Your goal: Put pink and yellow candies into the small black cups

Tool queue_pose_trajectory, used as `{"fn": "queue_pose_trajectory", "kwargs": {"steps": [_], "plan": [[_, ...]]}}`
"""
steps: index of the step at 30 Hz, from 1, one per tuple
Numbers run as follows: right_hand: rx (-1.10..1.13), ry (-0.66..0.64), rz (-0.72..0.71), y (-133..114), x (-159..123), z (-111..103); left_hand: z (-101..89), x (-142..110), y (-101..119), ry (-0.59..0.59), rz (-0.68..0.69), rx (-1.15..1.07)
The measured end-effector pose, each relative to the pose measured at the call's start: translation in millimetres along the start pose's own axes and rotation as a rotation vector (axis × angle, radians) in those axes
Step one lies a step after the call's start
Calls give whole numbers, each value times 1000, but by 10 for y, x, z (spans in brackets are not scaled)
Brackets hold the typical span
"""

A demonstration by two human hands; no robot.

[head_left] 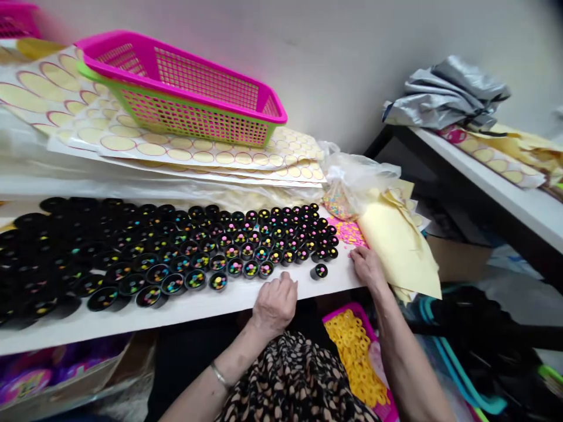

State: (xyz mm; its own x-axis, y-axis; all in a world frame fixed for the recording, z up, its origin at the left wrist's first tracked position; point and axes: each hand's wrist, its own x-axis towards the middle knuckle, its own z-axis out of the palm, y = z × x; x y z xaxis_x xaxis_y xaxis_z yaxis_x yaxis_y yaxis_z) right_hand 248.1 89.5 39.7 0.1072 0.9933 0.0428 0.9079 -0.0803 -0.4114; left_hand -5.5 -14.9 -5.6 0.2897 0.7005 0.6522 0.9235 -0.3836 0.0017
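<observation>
My left hand point(276, 300) rests at the front edge of the white table point(246, 299), its fingers curled in; whatever may be inside them is hidden. Just beyond its fingertips stand small black cups point(265, 269) holding coloured beads, part of a wide array of rows. To the right, my right hand point(367, 266) is low over the tabletop with its fingers bent together, beside a heap of small pink and yellow pieces point(347, 231). I cannot make out anything in its fingertips. Between both hands one black cup point(319, 271) with a pink piece inside sits apart from the rows.
Behind the cups, sticker sheets point(211, 157) lie under a pink and green basket point(185, 88). A clear bag point(341, 196) of beads and yellow paper point(398, 246) are at the right. Below the table is a pink basket of yellow rings point(352, 357). A shelf point(475, 152) juts in at right.
</observation>
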Motion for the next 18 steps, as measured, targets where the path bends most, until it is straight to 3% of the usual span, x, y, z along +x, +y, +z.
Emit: {"fn": "queue_pose_trajectory", "kwargs": {"steps": [7,10,12,14,18], "plan": [[-188,40,-16,15,-148,91,-58,-23,45,0,-23,-7],[-147,142,-31,-152,-155,45,-77,-30,39,-11,-31,16],[26,252,-141,-457,-203,-13,-87,-41,33,-15,-36,8],[252,225,-321,-911,-299,-38,-80,-64,33,-40,-46,-25],[439,-203,-670,-1918,-522,125,26,-120,84,-191,-67,-183]]}}
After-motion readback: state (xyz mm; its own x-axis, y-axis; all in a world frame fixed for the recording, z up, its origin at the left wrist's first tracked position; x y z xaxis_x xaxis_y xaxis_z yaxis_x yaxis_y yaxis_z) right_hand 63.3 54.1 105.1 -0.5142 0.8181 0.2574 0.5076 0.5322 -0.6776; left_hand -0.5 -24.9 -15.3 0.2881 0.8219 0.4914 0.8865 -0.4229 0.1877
